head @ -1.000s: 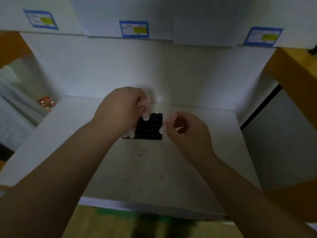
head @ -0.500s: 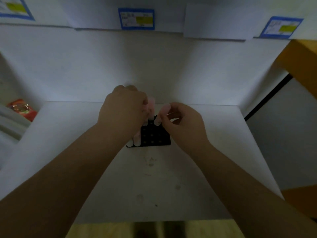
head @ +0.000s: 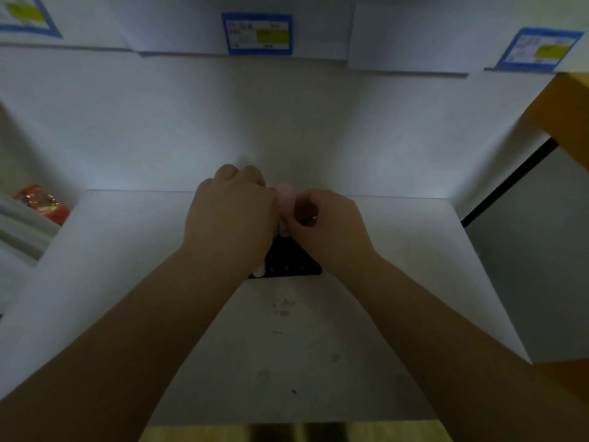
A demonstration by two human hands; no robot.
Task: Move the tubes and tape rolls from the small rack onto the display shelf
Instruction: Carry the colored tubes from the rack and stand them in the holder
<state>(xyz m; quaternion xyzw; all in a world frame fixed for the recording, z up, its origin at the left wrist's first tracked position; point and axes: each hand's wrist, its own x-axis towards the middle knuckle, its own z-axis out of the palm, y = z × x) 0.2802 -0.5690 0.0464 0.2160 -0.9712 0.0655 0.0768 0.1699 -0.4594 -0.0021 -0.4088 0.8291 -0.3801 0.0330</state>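
left hand [head: 232,218] curled, knuckles up, over the far left part of the small black rack [head: 291,264], gripping pale tubes [head: 284,199]; one tube end poked out below it at the rack's near left corner. right hand [head: 328,224] curled too, just right of the left and touching it above the rack's far edge; could not tell whether it pinched a tube. rack flat on the white shelf [head: 287,346], near its back wall. blue-edged price labels [head: 257,34] high above the rack; an orange packet [head: 41,202] far left of it.
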